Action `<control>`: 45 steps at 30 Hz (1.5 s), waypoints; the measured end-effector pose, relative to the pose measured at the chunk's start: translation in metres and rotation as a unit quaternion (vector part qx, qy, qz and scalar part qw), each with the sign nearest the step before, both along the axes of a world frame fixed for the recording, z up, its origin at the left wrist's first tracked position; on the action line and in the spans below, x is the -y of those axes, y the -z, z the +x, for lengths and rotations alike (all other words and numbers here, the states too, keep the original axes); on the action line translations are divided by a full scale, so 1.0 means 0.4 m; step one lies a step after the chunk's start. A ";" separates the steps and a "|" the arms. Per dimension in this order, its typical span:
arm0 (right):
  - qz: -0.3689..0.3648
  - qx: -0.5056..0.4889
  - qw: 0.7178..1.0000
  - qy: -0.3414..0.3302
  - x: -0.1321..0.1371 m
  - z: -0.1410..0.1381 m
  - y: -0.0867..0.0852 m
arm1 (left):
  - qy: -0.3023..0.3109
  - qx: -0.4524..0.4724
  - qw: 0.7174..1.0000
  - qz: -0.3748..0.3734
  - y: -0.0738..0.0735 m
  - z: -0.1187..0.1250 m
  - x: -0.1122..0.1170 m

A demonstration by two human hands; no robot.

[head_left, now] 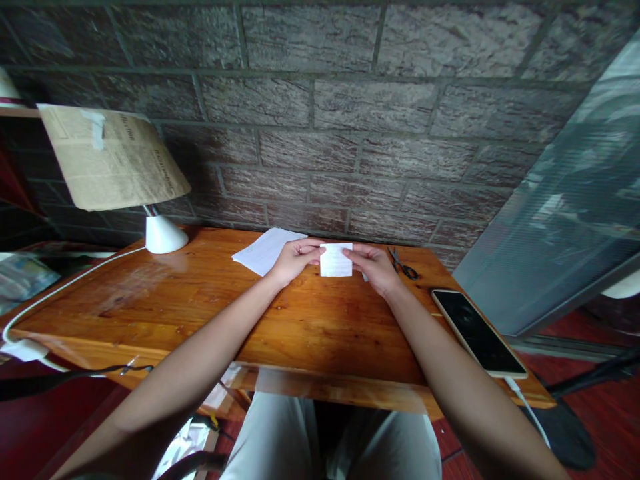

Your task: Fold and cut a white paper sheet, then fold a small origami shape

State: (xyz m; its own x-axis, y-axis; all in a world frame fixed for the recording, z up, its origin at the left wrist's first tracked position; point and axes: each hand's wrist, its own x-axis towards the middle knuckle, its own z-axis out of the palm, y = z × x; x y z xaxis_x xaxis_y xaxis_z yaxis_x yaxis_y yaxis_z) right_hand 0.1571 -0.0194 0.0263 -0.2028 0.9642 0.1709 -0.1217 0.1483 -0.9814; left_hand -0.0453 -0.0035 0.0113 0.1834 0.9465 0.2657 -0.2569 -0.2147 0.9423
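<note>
A small white square of paper [336, 261] with faint lines of writing is held up above the wooden table, between both hands. My left hand [299, 259] pinches its upper left edge, thumb in front. On the right side, my right hand [374, 265] grips the upper corner with its thumb on the face of the paper. Both sets of fingers are partly hidden behind it. Beyond my left hand lies a stack of white paper sheets [267, 249]. Black-handled scissors [409, 272] rest just right of my right hand, their blades pointing away.
The wooden table [200, 293] stands against a stone-block wall [320, 160]. A lamp [166, 233] with a paper shade is at the left, its white cord running over the left edge. A phone [477, 330] with a charging cable lies near the right edge.
</note>
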 end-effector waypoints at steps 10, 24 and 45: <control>0.001 -0.001 1.000 0.018 -0.003 -0.005 0.007 | 0.000 0.015 1.000 -0.005 0.006 -0.001 -0.004; 0.017 0.009 0.999 0.043 -0.003 -0.017 0.015 | -0.043 0.015 0.999 -0.020 0.000 -0.004 -0.004; -0.014 0.003 0.999 0.036 0.002 -0.019 0.008 | -0.009 -0.036 0.999 0.015 0.008 0.014 0.003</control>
